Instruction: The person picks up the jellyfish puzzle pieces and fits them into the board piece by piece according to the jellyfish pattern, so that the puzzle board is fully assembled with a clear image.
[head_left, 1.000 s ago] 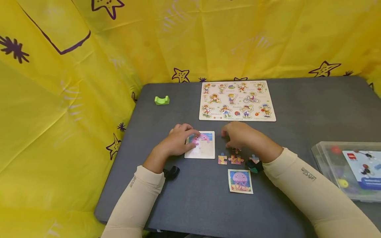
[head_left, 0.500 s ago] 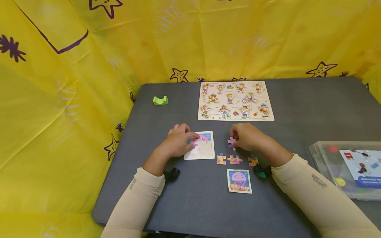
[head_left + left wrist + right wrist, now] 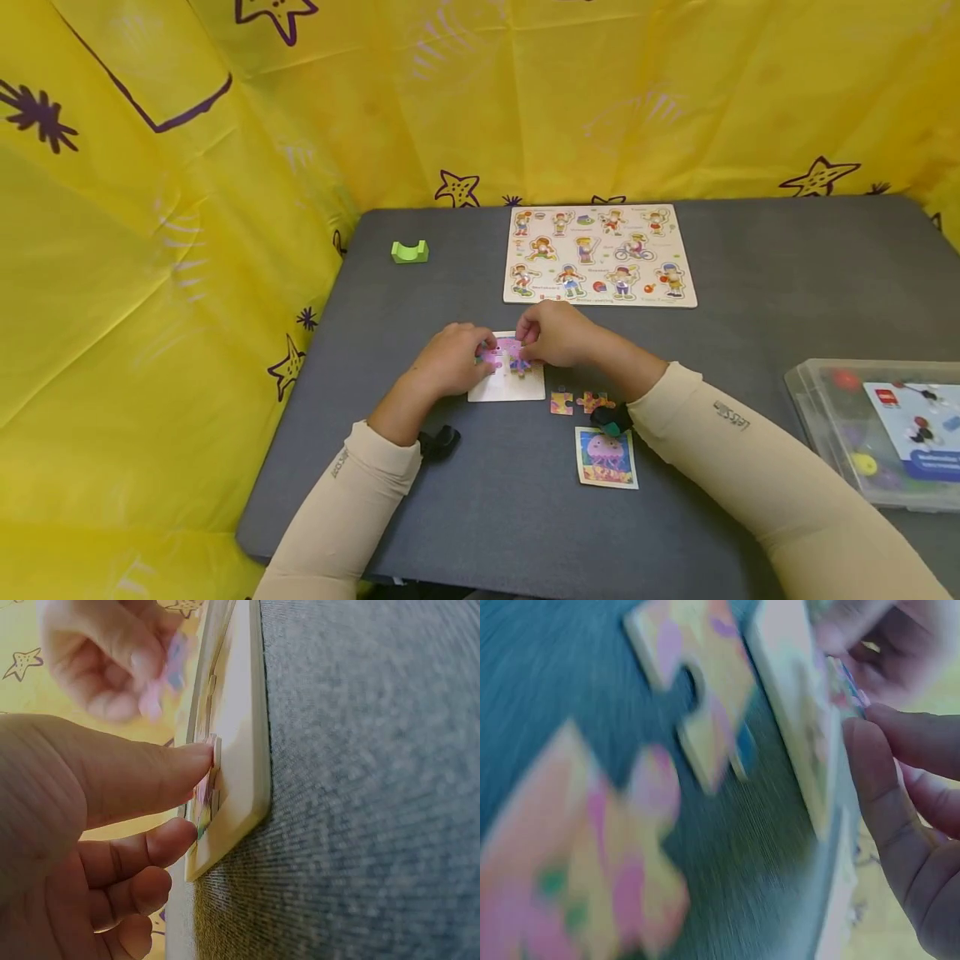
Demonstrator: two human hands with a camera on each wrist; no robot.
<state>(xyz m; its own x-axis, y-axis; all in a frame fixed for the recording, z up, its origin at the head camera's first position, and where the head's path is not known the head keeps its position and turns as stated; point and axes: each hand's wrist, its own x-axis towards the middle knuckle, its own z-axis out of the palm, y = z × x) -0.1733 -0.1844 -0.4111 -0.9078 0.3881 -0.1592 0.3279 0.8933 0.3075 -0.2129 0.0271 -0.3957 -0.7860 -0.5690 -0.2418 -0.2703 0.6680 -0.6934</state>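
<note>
In the head view, my left hand (image 3: 450, 360) rests on the left side of a small square jigsaw tray (image 3: 487, 392). Its thumb presses a fitted pink piece, as the left wrist view shows, while the other fingers bend loosely beside the rim. Between right thumb and fingertips, my right hand (image 3: 566, 337) pinches a pink and blue jigsaw piece (image 3: 175, 664), held just over the tray's right part. Jellyfish pieces fill the tray's upper part. Loose orange and yellow pieces (image 3: 561, 403) lie right of the tray; others may be hidden under the right wrist.
A jellyfish picture card (image 3: 606, 458) lies nearer the body. Behind the tray is a large wooden puzzle board (image 3: 600, 254) with figures. A green curved block (image 3: 409, 252) sits at back left, and a clear plastic box (image 3: 832, 433) stands at the right. Yellow cloth (image 3: 187, 333) surrounds the grey table.
My right hand picked up a jigsaw piece from right of the tray and carried it left over the tray. The left hand stays almost where it was.
</note>
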